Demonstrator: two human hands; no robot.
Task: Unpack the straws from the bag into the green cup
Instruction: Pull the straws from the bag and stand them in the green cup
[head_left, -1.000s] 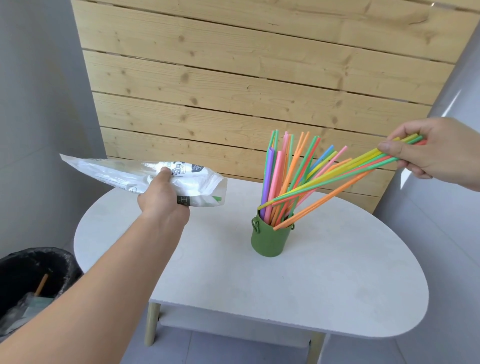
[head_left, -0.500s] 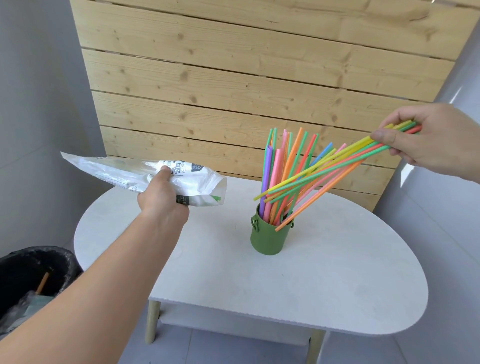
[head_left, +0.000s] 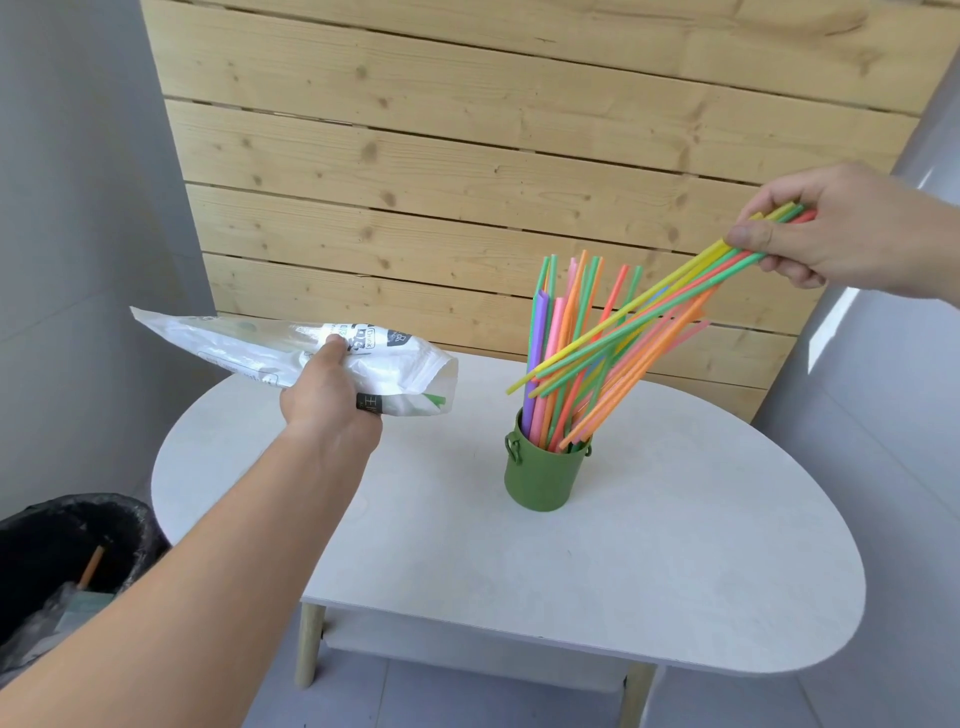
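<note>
At the upper right of the frame, the grip of the right hand (head_left: 841, 228) is closed on a loose bundle of straws (head_left: 675, 283). Their upper ends are pinched between the thumb on top and the curled fingers beneath. The hand is held palm down, and its forearm runs off the right edge.

From the grip, yellow, green, orange and pink straws slant down to the left and fan apart. Several lower ends reach into the green cup (head_left: 543, 478); a few yellow and green tips hang in the air above and left of its rim. The cup stands upright near the centre, on a white rounded worktop (head_left: 675, 571). It is already filled with upright straws (head_left: 537, 353), which are crossed by the slanted bundle.

At centre left, the grip of the left hand (head_left: 332, 410) is closed around a crumpled white plastic bag (head_left: 244, 345). The back of the hand is turned to the camera, and the bare arm stretches in from the lower left corner. The bag is held roughly level above the worktop's left end, its open mouth pointed right, well apart from the cup. A green mark shows at the mouth; straw or print cannot be told.

A pale plank panel (head_left: 467, 156) is seen behind, and a black-lined bin (head_left: 124, 519) at the lower left.
</note>
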